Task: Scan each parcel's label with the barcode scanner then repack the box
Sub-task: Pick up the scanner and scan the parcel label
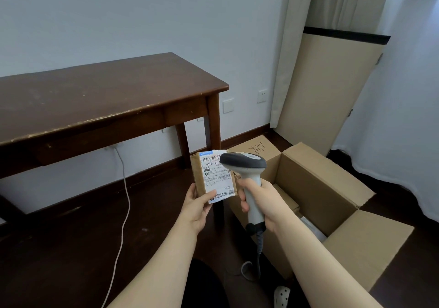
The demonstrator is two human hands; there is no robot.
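Left hand (198,204) grips small parcel (199,177); right hand (260,201) clasps barcode scanner (244,161).
Parcel held upright in the air, in front of the near leg of the brown table (107,94), thumb pressed on the lower edge of the white label (217,179), which faces the camera. Scanner head overlaps the label's upper right corner; fingers wrap the pale handle. Open cardboard box (316,186) sits on the floor at right, flaps spread.

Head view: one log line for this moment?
phase: scanning | left hand: holds parcel | right hand: grips barcode scanner, head at label | cardboard box: open, on floor
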